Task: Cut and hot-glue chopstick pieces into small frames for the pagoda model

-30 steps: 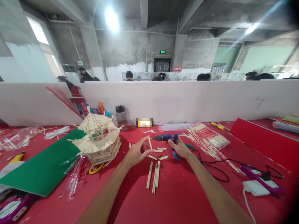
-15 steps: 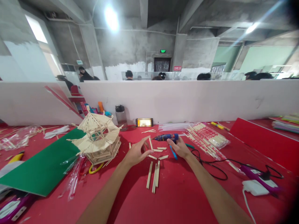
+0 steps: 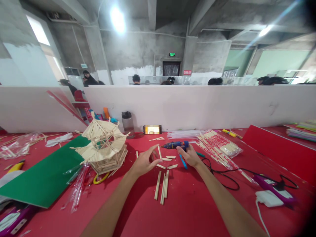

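Observation:
Between the thumb and fingertips of my left hand (image 3: pixel 145 161) is a short wooden stick (image 3: pixel 159 152), held tilted. My right hand (image 3: pixel 189 155) is wrapped round a dark blue glue gun (image 3: pixel 174 145), whose tip points left at the top of that stick. Short stick pieces (image 3: pixel 167 159) lie on the red table just under the hands. Nearer to me are several longer cut sticks (image 3: pixel 164 189), laid roughly side by side. Left of my left hand stands a pagoda-like model (image 3: pixel 105 144) built of wooden sticks.
A green board (image 3: pixel 49 171) and plastic wrappers (image 3: pixel 80 189) lie left. Behind are a bottle (image 3: pixel 127 123) and a phone (image 3: pixel 152 129) against a white partition (image 3: pixel 185 105). Rightward are packs of sticks (image 3: pixel 219 144), a black cable (image 3: pixel 228 171), a purple power strip (image 3: pixel 275 187) and a red board (image 3: pixel 278 153).

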`<control>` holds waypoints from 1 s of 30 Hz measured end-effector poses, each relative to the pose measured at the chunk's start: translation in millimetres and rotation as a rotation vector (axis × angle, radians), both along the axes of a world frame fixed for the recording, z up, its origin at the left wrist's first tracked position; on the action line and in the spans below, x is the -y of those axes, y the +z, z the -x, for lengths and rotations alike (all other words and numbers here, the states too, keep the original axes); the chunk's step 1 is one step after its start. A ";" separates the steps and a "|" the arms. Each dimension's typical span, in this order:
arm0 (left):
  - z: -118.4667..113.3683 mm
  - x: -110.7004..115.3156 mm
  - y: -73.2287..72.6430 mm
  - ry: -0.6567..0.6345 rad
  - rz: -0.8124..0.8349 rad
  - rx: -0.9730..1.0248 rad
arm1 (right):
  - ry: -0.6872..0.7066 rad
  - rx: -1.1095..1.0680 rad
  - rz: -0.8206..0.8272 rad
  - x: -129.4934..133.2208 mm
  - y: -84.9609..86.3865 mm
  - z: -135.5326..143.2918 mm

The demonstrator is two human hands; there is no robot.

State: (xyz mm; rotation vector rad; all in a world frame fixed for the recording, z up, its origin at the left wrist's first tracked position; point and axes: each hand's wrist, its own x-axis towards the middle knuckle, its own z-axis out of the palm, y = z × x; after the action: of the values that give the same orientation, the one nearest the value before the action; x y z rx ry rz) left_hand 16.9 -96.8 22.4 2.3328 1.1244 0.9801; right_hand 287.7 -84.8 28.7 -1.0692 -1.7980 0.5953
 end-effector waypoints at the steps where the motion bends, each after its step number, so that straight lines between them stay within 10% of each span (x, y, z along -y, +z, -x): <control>1: -0.1 0.2 0.3 -0.002 0.001 0.001 | 0.003 0.008 -0.004 0.1 0.5 -0.1; 30: -1.0 -0.2 0.2 -0.045 0.003 0.033 | -0.039 0.002 -0.046 -0.3 -0.3 -1.6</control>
State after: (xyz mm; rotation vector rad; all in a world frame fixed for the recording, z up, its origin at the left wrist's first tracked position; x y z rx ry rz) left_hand 17.9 -96.6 22.6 2.3209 1.0556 0.9958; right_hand 289.3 -84.5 28.4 -1.0714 -1.7800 0.5266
